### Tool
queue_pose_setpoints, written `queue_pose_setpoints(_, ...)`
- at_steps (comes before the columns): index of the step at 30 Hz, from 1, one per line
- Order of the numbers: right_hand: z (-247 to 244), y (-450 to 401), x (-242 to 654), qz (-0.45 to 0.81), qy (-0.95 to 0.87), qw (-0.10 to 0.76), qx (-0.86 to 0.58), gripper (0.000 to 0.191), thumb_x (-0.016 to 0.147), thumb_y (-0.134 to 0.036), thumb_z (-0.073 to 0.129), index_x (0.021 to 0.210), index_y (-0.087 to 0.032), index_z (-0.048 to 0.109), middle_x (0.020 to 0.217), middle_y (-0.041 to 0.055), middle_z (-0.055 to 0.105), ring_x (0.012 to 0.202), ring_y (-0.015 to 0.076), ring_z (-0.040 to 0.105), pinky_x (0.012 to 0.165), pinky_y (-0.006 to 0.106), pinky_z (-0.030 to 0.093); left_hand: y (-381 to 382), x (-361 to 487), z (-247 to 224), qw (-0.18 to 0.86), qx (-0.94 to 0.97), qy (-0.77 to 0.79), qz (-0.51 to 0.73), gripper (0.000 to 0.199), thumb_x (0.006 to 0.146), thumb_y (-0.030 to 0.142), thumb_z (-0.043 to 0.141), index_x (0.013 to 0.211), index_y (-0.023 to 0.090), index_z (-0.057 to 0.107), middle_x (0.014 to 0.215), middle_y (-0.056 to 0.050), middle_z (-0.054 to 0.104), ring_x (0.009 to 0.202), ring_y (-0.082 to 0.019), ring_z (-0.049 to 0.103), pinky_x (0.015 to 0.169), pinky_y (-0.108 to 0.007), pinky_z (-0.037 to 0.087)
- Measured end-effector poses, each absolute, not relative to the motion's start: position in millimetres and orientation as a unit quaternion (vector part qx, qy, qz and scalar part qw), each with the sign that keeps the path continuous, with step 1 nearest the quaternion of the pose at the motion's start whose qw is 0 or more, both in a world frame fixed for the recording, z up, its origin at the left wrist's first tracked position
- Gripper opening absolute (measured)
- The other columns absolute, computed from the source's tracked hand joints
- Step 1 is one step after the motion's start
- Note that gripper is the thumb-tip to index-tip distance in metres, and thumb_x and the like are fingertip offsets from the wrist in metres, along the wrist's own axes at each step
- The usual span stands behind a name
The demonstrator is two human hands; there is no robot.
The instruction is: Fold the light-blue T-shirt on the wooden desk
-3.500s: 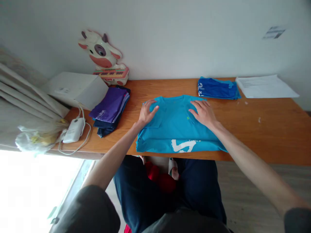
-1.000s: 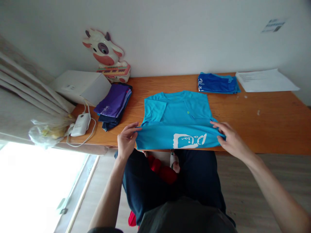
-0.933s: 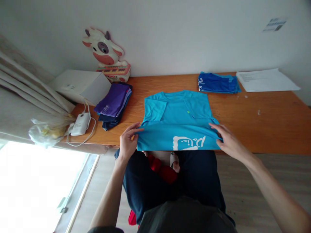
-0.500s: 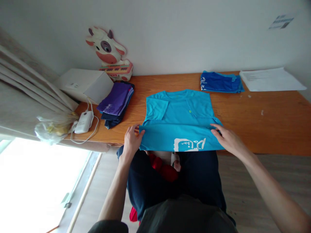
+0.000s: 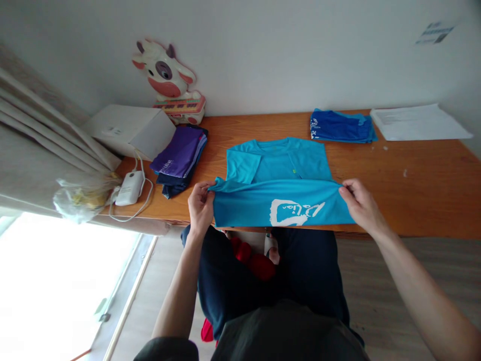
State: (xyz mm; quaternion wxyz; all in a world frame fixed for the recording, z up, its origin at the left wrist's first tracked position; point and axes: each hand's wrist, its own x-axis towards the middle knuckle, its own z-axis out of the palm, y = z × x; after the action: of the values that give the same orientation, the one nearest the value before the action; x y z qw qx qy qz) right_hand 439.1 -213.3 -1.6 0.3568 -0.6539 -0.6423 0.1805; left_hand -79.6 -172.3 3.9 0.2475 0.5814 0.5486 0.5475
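A bright blue T-shirt (image 5: pixel 278 160) lies on the wooden desk (image 5: pixel 413 200), its collar toward the wall and its sleeves turned inward. The lower part is folded up over the body, and a white print shows near the desk's front edge. My left hand (image 5: pixel 202 204) pinches the left end of the folded part. At its right end, my right hand (image 5: pixel 359 203) is closed on the cloth. Between both hands the fabric is stretched and slightly raised.
Folded purple and dark clothes (image 5: pixel 180 155) lie at the left beside a white box (image 5: pixel 131 128), a cow toy (image 5: pixel 169 85), a white adapter (image 5: pixel 130 188) and a plastic bag (image 5: pixel 82 199). Folded blue clothes (image 5: pixel 341 126) and papers (image 5: pixel 417 123) are at the back right.
Both hands have closed on the folded part of the shirt and moved slightly toward the wall. Its upper edge has risen, covering more of the shirt's body.
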Motion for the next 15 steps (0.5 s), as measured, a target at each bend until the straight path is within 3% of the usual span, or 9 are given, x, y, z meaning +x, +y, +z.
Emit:
queue_pose_setpoints(2,0,-211,440,0.196,-0.64,0.366,-0.647,0.045,0.112,-0.073,0.056,0.114,-0.029,0.064,0.09,0.004,0.067,0.078,0.0269,0.063,0.074,0.044,0.054,-171,-79,7,0.24,0.589,0.542,0.55,0.029,0.103,0.027,0.066,0.131,0.023,0.074,0.119,-0.009,0.083,0.108,-0.024,0.081,0.094,-0.037,0.063)
queue_pose_setpoints(4,0,-209,438,0.218,-0.641,0.374,-0.634,0.043,0.112,-0.072,0.056,0.114,-0.029,0.061,0.09,0.0032,0.065,0.08,0.0269,0.063,0.076,0.044,0.055,-171,-80,5,0.241,0.602,0.542,0.534,0.042,0.102,0.021,0.062,0.143,0.024,0.071,0.109,-0.006,0.081,0.096,-0.022,0.077,0.089,-0.035,0.061)
queue_pose_setpoints(7,0,-206,434,0.263,-0.648,0.38,-0.606,0.04,0.112,-0.071,0.059,0.108,-0.031,0.059,0.105,0.0072,0.076,0.103,0.0323,0.073,0.094,0.049,0.06,-170,-83,-3,0.248,0.634,0.547,0.487,0.063,0.095,0.013,0.055,0.156,0.024,0.066,0.096,-0.002,0.075,0.081,-0.019,0.069,0.084,-0.034,0.058)
queue_pose_setpoints(9,-3,-204,433,0.298,-0.648,0.38,-0.589,0.041,0.11,-0.071,0.063,0.104,-0.031,0.06,0.121,0.009,0.08,0.118,0.0343,0.075,0.102,0.05,0.06,-171,-84,-8,0.253,0.652,0.546,0.462,0.068,0.091,0.011,0.053,0.155,0.024,0.068,0.101,-0.003,0.078,0.088,-0.02,0.071,0.089,-0.035,0.059)
queue_pose_setpoints(11,-6,-203,434,0.327,-0.634,0.376,-0.591,0.045,0.104,-0.073,0.072,0.102,-0.029,0.064,0.123,0.0088,0.08,0.11,0.0321,0.075,0.094,0.047,0.061,-172,-85,-10,0.256,0.66,0.544,0.45,0.066,0.088,0.012,0.052,0.148,0.024,0.074,0.11,-0.005,0.081,0.1,-0.024,0.074,0.096,-0.038,0.059)
queue_pose_setpoints(15,-14,-201,440,0.355,-0.584,0.402,-0.61,0.052,0.089,-0.075,0.09,0.096,-0.027,0.071,0.093,0.0033,0.072,0.08,0.0219,0.066,0.073,0.037,0.055,-172,-88,-8,0.271,0.659,0.544,0.444,0.056,0.084,0.013,0.052,0.128,0.024,0.085,0.116,-0.005,0.085,0.107,-0.027,0.076,0.096,-0.039,0.056)
